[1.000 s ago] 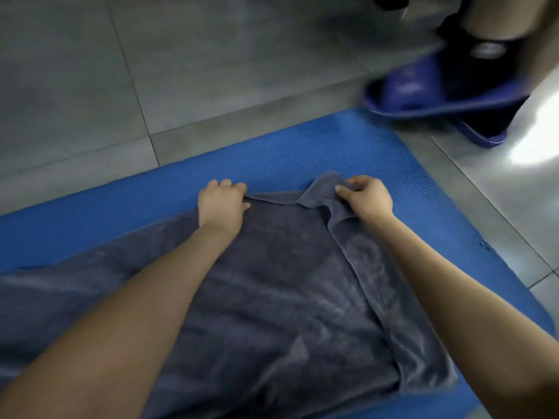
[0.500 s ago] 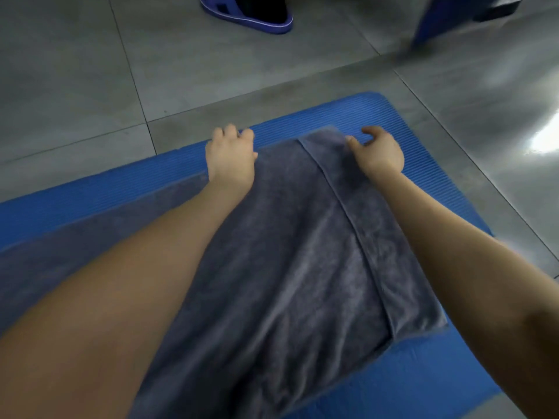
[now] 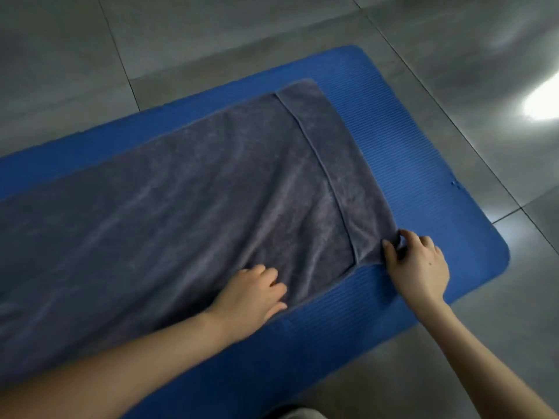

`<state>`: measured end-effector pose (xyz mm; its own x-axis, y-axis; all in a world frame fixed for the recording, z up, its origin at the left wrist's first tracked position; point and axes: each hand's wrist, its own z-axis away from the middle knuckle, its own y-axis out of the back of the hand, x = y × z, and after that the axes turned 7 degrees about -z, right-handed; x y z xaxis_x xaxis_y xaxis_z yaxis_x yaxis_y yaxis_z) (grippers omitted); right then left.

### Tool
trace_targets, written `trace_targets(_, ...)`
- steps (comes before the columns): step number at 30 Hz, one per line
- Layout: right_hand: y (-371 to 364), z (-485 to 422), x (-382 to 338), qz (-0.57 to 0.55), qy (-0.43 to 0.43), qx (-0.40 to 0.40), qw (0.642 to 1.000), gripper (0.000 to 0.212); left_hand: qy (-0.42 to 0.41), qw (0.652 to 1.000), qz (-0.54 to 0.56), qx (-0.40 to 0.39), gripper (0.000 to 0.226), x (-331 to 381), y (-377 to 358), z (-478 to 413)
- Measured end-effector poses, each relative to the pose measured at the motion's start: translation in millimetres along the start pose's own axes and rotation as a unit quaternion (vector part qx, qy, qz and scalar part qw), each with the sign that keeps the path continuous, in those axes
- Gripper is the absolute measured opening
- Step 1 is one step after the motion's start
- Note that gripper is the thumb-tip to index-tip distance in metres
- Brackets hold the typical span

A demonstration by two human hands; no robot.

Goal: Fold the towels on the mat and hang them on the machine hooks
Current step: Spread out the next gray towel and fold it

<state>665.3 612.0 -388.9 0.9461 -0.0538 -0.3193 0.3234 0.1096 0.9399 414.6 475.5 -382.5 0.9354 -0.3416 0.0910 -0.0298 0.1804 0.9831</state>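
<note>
Towel: a grey plush towel (image 3: pixel 196 192) lies spread flat along the blue ribbed mat (image 3: pixel 423 146). Its left end runs out of view, and its right end stops short of the mat's right edge.
Folded strip: a narrow flap (image 3: pixel 341 161) at the right end is turned over onto the towel, with its hem crossing from the far edge to the near edge.
Right hand: the right hand (image 3: pixel 417 264) pinches the flap's near right corner between thumb and fingers, and the cloth is bunched there.
Left hand: the left hand (image 3: pixel 251 294) rests on the towel's near edge with its fingers bent. I cannot tell whether they grip the hem or only press it.
Surroundings: the mat lies on a grey tiled floor (image 3: pixel 211 25). No machine or hooks are in view.
Stage: this looks like early folding, with hanging not yet begun.
Risk, skew: a pull from the pinched corner alone could drag the near edge ahead of the far one and leave the fold crooked.
Risk, flap: lifting that corner may let the narrow strip fall open, since nothing holds its far end.
Risk, drag: plush pile probably clings to the ribbed mat, so sliding it could raise wrinkles.
Risk, floor: the near edge sits close to the mat's near edge, so a tug toward the person could put cloth on the tiles.
</note>
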Motion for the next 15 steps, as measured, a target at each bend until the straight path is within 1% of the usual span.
trace_targets(1, -1, 2, 0, -0.011, -0.002, 0.001, 1.000, 0.035, 0.001, 1.000, -0.010, -0.010, 0.026, 7, -3, 5)
trace_targets(4, -1, 3, -2, -0.043, 0.006, 0.020, 0.999, 0.028, 0.025, 0.999, -0.023, -0.027, 0.038, 20, -4, 13)
trace_targets(7, 3, 1, 1, -0.061, 0.002, 0.038, 0.997, 0.020, 0.030, 0.997, -0.064, -0.041, 0.047, 33, -5, 17)
trace_targets(10, 11, -2, 7, -0.077, -0.001, 0.044, 0.996, 0.015, 0.027, 0.995, -0.079, -0.061, 0.068, 47, -7, 17)
trace_targets(11, 14, -4, 10, -0.089, 0.002, 0.049, 0.995, 0.014, 0.026, 0.995, -0.076, -0.057, 0.069, 52, -7, 14)
trace_targets(13, 18, -8, 18, -0.121, -0.002, 0.063, 0.991, 0.013, 0.025, 0.997, -0.057, -0.044, 0.061, 62, -5, 4)
trace_targets(15, 20, -12, 27, -0.137, -0.014, 0.071, 0.988, 0.013, 0.019, 0.999, -0.032, -0.031, 0.059, 74, -6, -8)
